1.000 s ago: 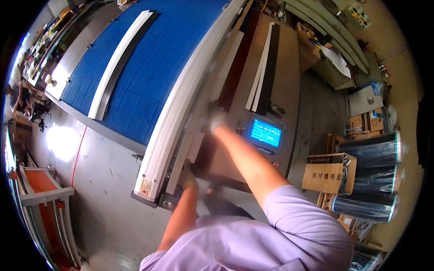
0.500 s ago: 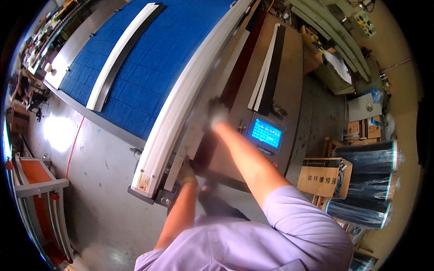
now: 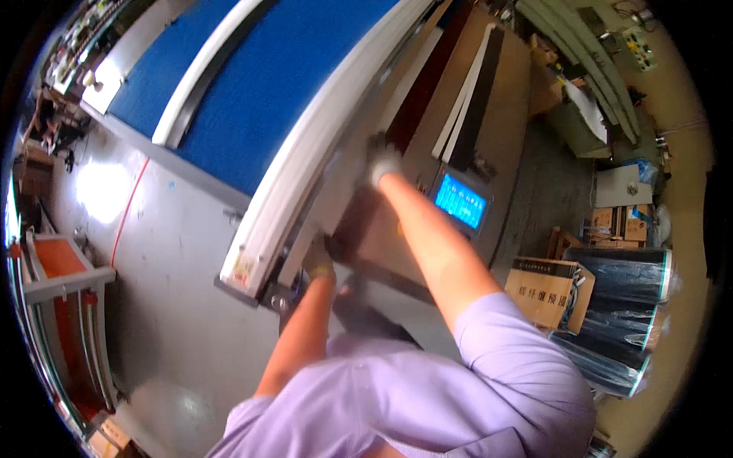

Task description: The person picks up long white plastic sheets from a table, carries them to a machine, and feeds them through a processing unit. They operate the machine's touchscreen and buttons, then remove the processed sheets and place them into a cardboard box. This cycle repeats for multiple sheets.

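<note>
Both my hands wear pale gloves with dark fingertips. My left hand [image 3: 318, 258] is at the near end of a long white machine beam [image 3: 286, 175], by a pale grey strip that runs along it. Farther up, my right hand [image 3: 384, 162] reaches over the brown tabletop [image 3: 397, 248], beside a long dark red strip [image 3: 420, 95]. The fingers of both hands are blurred, and I cannot make out whether they grip the grey strip. Right of the red strip lie a black strip [image 3: 482, 99] and a narrow white strip [image 3: 463, 95].
A lit blue touchscreen [image 3: 460, 201] is set in the tabletop. Beyond the beam, a white strip [image 3: 197, 76] lies on the blue bed [image 3: 298, 53]. Cardboard boxes [image 3: 542, 294] and plastic-wrapped black rolls [image 3: 618, 275] stand at right. An orange-and-white rack [image 3: 65, 275] is at left.
The whole view has shifted, so the machine and strips sit differently in the picture. Both hands appear slightly higher, still beside the beam and the red strip.
</note>
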A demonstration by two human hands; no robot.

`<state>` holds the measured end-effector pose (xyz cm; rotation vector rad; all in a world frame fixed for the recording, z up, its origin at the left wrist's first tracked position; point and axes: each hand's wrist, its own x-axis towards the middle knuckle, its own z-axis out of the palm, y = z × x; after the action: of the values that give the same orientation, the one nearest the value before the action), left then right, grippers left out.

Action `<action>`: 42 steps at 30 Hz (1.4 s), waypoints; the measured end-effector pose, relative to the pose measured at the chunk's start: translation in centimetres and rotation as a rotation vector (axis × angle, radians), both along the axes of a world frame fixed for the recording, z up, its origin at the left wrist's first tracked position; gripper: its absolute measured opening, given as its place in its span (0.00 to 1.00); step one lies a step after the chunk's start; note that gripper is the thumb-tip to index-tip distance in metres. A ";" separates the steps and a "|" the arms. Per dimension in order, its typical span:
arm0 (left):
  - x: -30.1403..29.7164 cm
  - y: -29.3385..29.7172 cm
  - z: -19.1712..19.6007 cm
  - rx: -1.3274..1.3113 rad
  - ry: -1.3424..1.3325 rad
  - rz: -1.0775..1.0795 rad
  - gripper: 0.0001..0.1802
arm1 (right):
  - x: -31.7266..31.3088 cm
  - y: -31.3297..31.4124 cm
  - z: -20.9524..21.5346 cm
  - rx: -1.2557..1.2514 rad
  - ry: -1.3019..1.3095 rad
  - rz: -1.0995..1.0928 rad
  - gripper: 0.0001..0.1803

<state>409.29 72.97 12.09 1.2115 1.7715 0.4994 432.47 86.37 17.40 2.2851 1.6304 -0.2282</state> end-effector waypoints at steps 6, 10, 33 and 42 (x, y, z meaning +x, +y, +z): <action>-0.6 -1.1 2.9 0.051 -0.166 0.180 0.26 | -1.3 -1.3 2.6 -0.014 0.097 0.014 0.68; -2.2 -2.8 -2.5 0.015 -0.439 0.276 0.19 | -0.9 -2.1 2.3 0.145 0.202 0.056 0.56; -4.8 0.0 25.7 0.300 -0.514 -0.790 0.10 | -5.9 -28.4 -0.2 0.746 0.647 -0.621 0.11; -16.4 22.9 12.2 0.786 0.015 -0.225 0.10 | -7.0 -22.0 -1.4 0.850 0.041 -0.613 0.20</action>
<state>392.92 95.92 24.27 1.9193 1.4486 1.1101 425.48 64.34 15.97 3.3958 1.0860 0.3650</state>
